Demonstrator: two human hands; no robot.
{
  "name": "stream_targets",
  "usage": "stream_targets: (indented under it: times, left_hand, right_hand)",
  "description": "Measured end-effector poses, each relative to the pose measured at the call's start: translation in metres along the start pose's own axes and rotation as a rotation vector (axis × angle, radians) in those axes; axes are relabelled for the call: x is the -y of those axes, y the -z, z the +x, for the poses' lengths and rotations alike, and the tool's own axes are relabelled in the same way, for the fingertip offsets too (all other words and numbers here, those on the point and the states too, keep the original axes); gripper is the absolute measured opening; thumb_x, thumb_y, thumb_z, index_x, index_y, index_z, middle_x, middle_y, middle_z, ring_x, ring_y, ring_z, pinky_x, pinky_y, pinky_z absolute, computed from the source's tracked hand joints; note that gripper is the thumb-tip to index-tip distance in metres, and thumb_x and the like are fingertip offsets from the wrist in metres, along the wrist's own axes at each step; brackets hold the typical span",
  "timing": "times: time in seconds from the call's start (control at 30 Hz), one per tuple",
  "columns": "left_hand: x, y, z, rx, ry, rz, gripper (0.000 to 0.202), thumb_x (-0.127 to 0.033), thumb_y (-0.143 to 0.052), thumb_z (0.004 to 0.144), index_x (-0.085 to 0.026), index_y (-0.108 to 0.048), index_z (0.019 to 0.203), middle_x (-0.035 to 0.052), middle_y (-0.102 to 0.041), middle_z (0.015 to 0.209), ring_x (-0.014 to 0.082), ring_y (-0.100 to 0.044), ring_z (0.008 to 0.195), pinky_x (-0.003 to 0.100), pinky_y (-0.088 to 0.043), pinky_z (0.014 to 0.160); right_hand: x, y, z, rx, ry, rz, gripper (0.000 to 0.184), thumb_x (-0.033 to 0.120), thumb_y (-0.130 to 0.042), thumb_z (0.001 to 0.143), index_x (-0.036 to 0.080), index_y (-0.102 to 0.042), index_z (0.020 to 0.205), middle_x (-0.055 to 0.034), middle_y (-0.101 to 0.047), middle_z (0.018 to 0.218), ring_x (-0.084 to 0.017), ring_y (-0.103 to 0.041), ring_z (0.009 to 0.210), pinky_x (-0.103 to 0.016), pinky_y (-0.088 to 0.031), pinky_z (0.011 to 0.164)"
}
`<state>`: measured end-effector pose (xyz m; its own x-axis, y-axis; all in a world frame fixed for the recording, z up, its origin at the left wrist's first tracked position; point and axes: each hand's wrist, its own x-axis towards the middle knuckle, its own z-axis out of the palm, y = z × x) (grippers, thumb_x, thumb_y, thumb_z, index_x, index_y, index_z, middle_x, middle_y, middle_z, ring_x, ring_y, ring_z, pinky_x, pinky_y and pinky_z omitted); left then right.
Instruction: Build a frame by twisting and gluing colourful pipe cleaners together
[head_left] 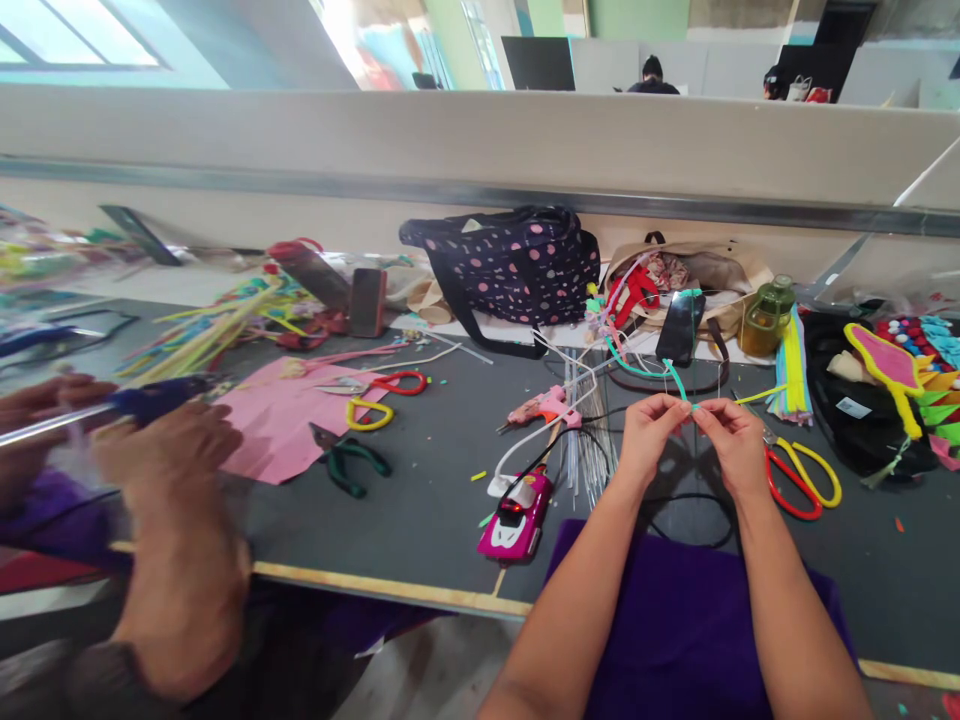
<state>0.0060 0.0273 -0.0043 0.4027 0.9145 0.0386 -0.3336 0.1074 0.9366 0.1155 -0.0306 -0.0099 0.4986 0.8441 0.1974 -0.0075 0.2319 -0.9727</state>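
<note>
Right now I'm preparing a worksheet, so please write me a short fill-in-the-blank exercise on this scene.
1. Of the person's left hand and right hand, ____ hold the green strip.
2. The scissors beside the right hand have red and ____ handles.
3. The pliers' tips lie over ____ paper.

Missing words: both; yellow; pink.

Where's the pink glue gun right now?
In the head view, the pink glue gun lies on the dark table, left of the person's left hand and just beyond the magenta car-shaped device.
</note>
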Motion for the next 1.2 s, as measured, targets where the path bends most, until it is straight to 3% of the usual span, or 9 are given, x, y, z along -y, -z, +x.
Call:
stream_targets:
  times: [0.23, 0.37, 0.6, 1.2]
  left_hand:
    - [-0.001, -0.001, 0.000, -0.025, 0.045, -0.067, 0.025, -0.036, -0.075, 0.066, -0.014, -0.064, 0.063, -0.0006, -0.057, 0.059, 0.0069, -0.045, 0.052, 0.019, -0.039, 0.051]
    - [-0.003, 0.000, 0.000, -0.035, 0.070, -0.126, 0.021, -0.032, -0.076, 0.064, -0.014, -0.067, 0.070, 0.0004, -0.060, 0.069, 0.0057, -0.046, 0.054, 0.018, -0.040, 0.051]
    - [-0.007, 0.003, 0.001, 0.007, 0.165, -0.271, 0.024, -0.029, -0.076, 0.063, -0.014, -0.064, 0.077, 0.0016, -0.063, 0.072, 0.0067, -0.052, 0.054, 0.019, -0.042, 0.049]
    - [-0.010, 0.014, 0.008, -0.166, 0.027, -0.298, 0.027, -0.032, -0.082, 0.061, -0.014, -0.066, 0.074, 0.0027, -0.069, 0.073, 0.0070, -0.058, 0.057, 0.019, -0.047, 0.056]
  right_hand:
    - [0.001, 0.001, 0.000, 0.020, -0.012, -0.018, 0.016, 0.036, -0.074, 0.071, 0.021, -0.069, 0.073, 0.0009, -0.066, 0.069, -0.013, -0.055, 0.062, -0.026, -0.043, 0.062]
    - [0.000, 0.002, 0.000, 0.070, -0.007, -0.025, 0.015, 0.035, -0.073, 0.072, 0.021, -0.069, 0.073, 0.0011, -0.067, 0.069, -0.013, -0.055, 0.063, -0.026, -0.043, 0.063]
    - [0.002, 0.002, -0.001, 0.102, -0.019, -0.038, 0.013, 0.033, -0.073, 0.073, 0.020, -0.069, 0.073, 0.0014, -0.065, 0.067, -0.012, -0.054, 0.060, -0.025, -0.043, 0.060]
    - [0.002, 0.005, 0.001, 0.079, -0.051, -0.031, 0.015, 0.034, -0.074, 0.069, 0.021, -0.068, 0.071, 0.0026, -0.061, 0.064, -0.012, -0.050, 0.057, -0.025, -0.039, 0.058]
